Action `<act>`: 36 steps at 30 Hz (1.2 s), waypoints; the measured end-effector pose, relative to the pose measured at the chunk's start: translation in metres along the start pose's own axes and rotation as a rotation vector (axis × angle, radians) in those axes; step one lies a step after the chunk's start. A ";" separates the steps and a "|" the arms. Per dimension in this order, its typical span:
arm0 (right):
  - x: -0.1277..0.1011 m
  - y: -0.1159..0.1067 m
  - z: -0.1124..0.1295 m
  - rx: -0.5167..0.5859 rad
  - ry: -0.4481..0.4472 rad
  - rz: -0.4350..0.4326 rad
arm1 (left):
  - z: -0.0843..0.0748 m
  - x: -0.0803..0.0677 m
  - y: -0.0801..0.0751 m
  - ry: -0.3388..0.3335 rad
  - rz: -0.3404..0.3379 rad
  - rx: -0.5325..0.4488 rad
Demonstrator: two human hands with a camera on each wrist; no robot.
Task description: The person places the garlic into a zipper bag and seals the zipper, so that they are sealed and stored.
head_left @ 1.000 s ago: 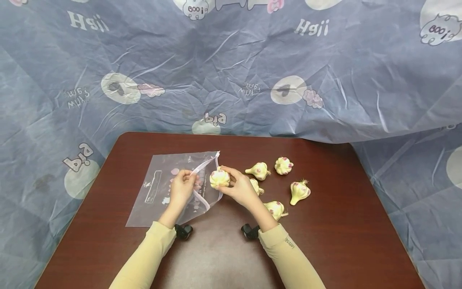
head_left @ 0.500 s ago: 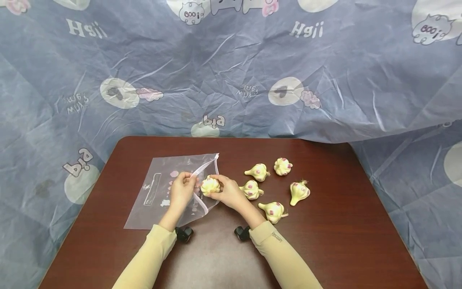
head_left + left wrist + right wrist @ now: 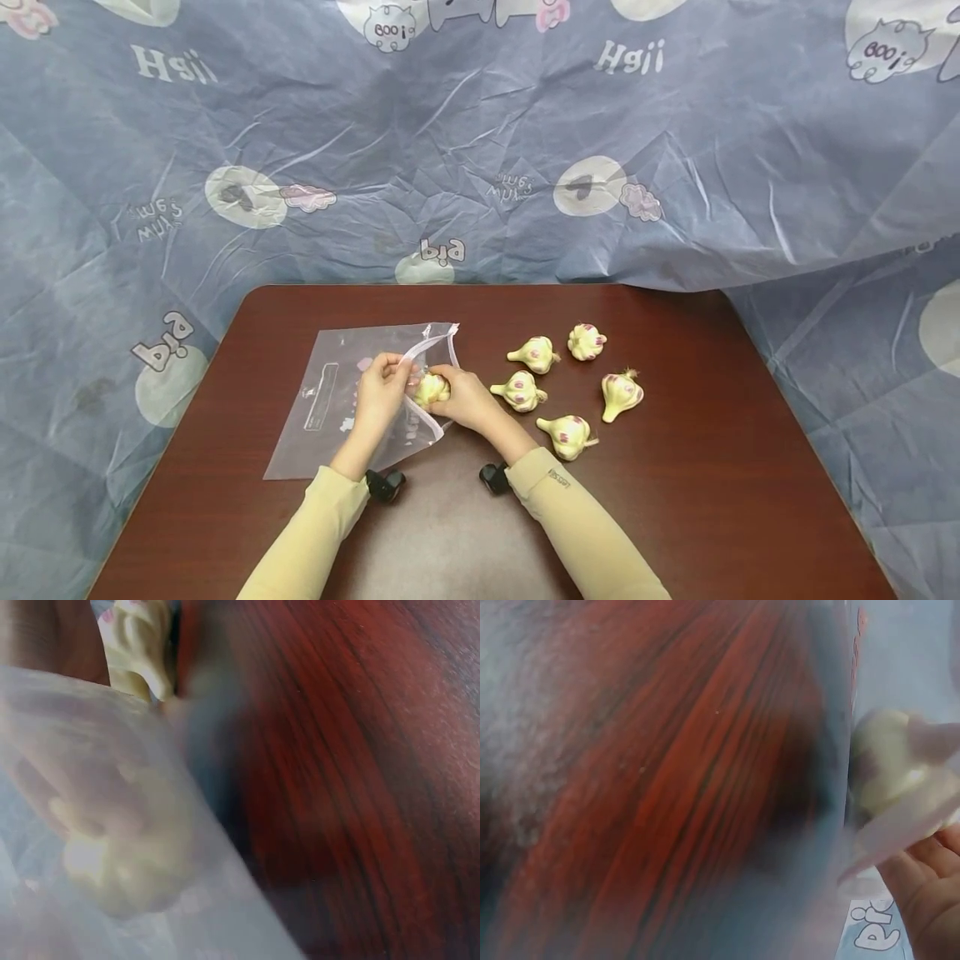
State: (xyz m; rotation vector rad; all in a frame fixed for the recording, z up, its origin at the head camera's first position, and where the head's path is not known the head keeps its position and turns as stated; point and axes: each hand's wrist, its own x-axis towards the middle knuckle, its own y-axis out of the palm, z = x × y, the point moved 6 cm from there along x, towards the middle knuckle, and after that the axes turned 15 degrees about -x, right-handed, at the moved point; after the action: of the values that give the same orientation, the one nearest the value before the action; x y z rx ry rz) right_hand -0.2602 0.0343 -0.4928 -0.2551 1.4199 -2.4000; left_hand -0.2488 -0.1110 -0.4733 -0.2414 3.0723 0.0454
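My left hand (image 3: 381, 390) pinches the upper edge of a clear zip bag (image 3: 307, 450) and keeps its mouth parted toward the right. Inside that mouth, my right hand (image 3: 467, 402) holds a garlic bulb (image 3: 432, 390), its fingers around the bulb's right side. In the left wrist view the bulb (image 3: 127, 870) shows blurred through the plastic. The right wrist view has the same bulb (image 3: 889, 761) behind the film, partly covered by fingers.
Several other garlic bulbs lie right of the bag, among them a near bulb (image 3: 567, 436), a far bulb (image 3: 587, 342) and a rightmost bulb (image 3: 622, 395). The brown table (image 3: 697, 500) ends at a hanging patterned cloth (image 3: 480, 125).
My right hand has moved left with the garlic bulb, from the bag's mouth to inside it. My left hand has kept its pinch on the bag's edge with little motion.
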 end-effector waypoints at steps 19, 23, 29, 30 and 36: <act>-0.005 -0.008 -0.003 0.109 0.014 0.052 | -0.006 0.002 -0.003 0.014 -0.028 -0.051; -0.015 -0.028 -0.004 0.140 0.023 -0.005 | -0.008 0.004 -0.003 0.013 -0.024 -0.027; -0.034 -0.060 -0.019 0.246 0.088 -0.074 | -0.007 0.006 -0.004 0.026 -0.029 -0.038; -0.038 -0.065 -0.023 0.253 0.102 -0.084 | -0.007 0.006 -0.004 0.028 -0.029 -0.035; -0.059 -0.091 -0.048 0.311 0.161 -0.135 | -0.006 0.005 -0.003 0.026 -0.028 -0.053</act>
State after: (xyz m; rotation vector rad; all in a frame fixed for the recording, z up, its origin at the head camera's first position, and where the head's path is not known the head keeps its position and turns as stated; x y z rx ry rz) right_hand -0.2392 0.1354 -0.4354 -0.0834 1.0984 -2.7614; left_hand -0.2534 -0.1147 -0.4679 -0.2895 3.0960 0.1235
